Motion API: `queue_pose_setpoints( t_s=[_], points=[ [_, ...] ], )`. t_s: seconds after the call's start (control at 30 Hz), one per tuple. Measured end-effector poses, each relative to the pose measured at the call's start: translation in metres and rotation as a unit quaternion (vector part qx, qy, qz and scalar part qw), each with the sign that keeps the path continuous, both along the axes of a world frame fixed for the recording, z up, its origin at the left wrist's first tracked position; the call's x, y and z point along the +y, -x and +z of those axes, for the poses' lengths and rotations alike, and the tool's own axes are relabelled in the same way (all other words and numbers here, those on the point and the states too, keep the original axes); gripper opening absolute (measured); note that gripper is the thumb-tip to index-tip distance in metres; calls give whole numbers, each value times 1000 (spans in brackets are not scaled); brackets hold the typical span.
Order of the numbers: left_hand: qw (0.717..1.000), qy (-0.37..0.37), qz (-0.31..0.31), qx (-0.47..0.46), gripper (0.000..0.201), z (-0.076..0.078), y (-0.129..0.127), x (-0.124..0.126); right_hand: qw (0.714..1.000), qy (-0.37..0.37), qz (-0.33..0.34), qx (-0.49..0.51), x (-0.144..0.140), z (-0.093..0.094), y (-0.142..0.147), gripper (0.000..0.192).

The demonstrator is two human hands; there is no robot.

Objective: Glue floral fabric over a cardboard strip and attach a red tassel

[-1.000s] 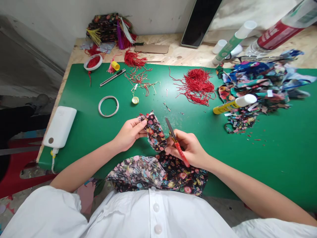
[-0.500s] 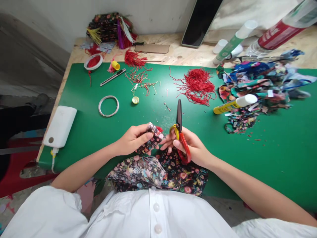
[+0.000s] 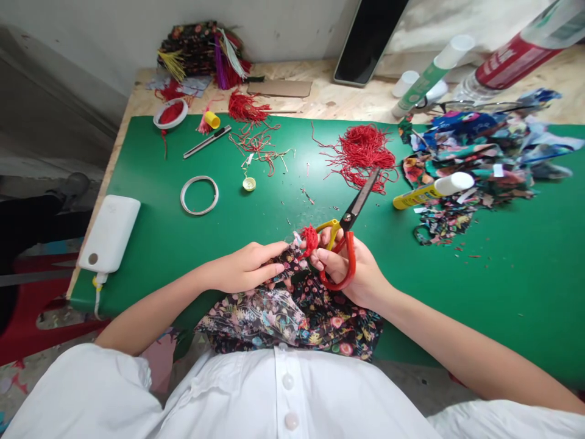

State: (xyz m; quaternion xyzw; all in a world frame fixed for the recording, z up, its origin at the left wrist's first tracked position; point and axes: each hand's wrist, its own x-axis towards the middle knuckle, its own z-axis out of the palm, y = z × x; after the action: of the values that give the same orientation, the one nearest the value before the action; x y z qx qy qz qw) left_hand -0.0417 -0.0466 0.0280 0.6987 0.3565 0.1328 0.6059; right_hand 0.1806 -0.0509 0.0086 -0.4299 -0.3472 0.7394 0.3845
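Note:
My left hand (image 3: pixel 249 267) pinches a small piece of dark floral fabric (image 3: pixel 287 261) near the front edge of the green mat (image 3: pixel 183 231). My right hand (image 3: pixel 350 268) touches the same piece with its fingertips and carries red-handled scissors (image 3: pixel 347 235) looped on its fingers, blades closed and pointing up to the right. A bit of red thread (image 3: pixel 311 238) sticks up between the two hands. A larger dark floral cloth (image 3: pixel 292 320) lies under both hands and hangs over the mat's front edge.
A heap of red threads (image 3: pixel 363 155) and a pile of colourful fabric scraps (image 3: pixel 479 158) with a glue stick (image 3: pixel 432 190) lie to the right. A white power bank (image 3: pixel 109 233), a wire ring (image 3: pixel 199 195), a craft knife (image 3: pixel 206 141) and tassels (image 3: pixel 201 58) are on the left.
The scissors swung from pointing straight up to pointing up-right. Both hands dropped slightly toward the large cloth, still bunching the small fabric piece between them.

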Motion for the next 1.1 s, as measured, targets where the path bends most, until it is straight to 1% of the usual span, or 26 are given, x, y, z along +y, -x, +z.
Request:
queue_pose_setpoints(
  t_s=[0.07,0.1,0.17,0.2,0.23,0.3,0.33,0.37,0.43,0.5,0.53,0.63,0.73,0.8,0.83,0.97,1.1],
  points=[
    [1000,-20,11,10,24,-3,-1,-1,1000,-19,-5,-22,0,1,-1,51],
    [999,-26,27,11,28,-5,-2,-2,999,-31,-6,-28,-1,2,-1,51],
    [996,-23,81,-2,42,-10,-4,-5,997,-62,4,-38,-2,4,-3,49],
    [994,-21,106,-11,42,-12,-5,-7,996,-78,15,-43,-3,5,-4,47],
    [993,-23,115,-9,38,-14,-6,-8,994,-94,31,-49,-3,6,-5,45],
    [992,-58,115,2,26,-15,-8,-8,987,-124,73,-65,-5,7,-6,41],
    [991,-81,111,6,22,-15,-9,-8,983,-137,99,-71,-7,7,-7,39],
    [989,-105,107,7,23,-15,-10,-7,978,-151,126,-76,-8,7,-7,37],
    [984,-139,109,1,32,-15,-11,-5,963,-182,178,-85,-9,5,-9,34],
    [981,-151,123,-1,39,-16,-12,-4,946,-222,213,-103,-10,4,-10,31],
    [980,-150,133,1,39,-17,-12,-4,935,-246,226,-116,-10,4,-10,29],
    [976,-118,185,-9,35,-20,-12,-4,904,-299,272,-138,-10,5,-10,26],
    [970,-31,231,-63,28,-20,-11,-4,887,-315,314,-127,-11,7,-9,26],
    [964,28,241,-109,22,-18,-11,-4,885,-314,322,-123,-12,7,-9,27],
    [960,46,245,-129,20,-18,-11,-4,885,-312,322,-125,-13,6,-9,28],
    [942,77,276,-174,29,-15,-13,-3,890,-293,323,-133,-13,5,-10,25],
    [927,108,288,-214,36,-15,-15,-2,901,-289,298,-126,-12,1,-10,19]
  ],
)
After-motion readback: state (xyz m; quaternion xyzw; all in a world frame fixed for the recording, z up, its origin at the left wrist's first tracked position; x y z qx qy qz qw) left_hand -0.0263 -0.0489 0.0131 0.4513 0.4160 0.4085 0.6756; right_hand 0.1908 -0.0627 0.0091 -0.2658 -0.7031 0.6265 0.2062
